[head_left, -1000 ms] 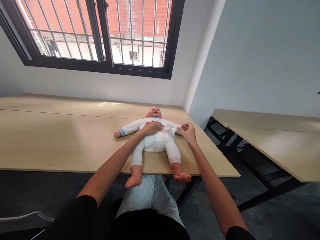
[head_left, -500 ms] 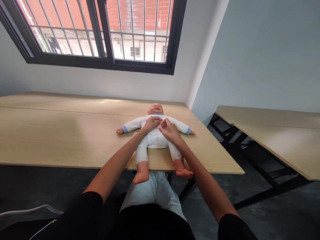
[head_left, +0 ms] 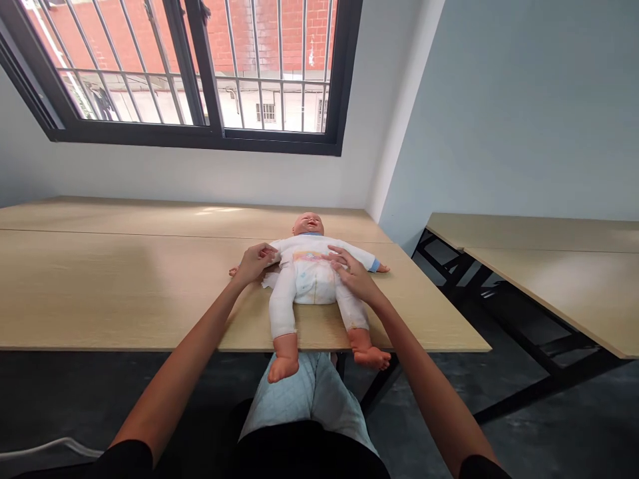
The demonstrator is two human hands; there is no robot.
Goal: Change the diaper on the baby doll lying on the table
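Observation:
A baby doll [head_left: 327, 243] in a white suit with blue cuffs lies on its back, feet over the table's near edge. A white diaper [head_left: 315, 283] with a coloured waistband covers its hips. My left hand [head_left: 255, 261] is beside the doll's arm at the left, fingertips pinched together; whatever they hold is too small to make out. Just below those fingers, a thin white diaper flap [head_left: 270, 279] spreads on the table. With fingers apart, my right hand [head_left: 353, 273] rests on the diaper's right side by the waistband.
The doll lies on a light wooden table [head_left: 124, 293], which runs far to the left. Another wooden table [head_left: 559, 279] with dark legs stands at the right, across a gap. A barred window [head_left: 200, 80] is in the wall behind.
My hands were together over the diaper's front waist. The left has moved left to the doll's side; the right has shifted slightly right and its fingers have spread. The coloured waistband now shows.

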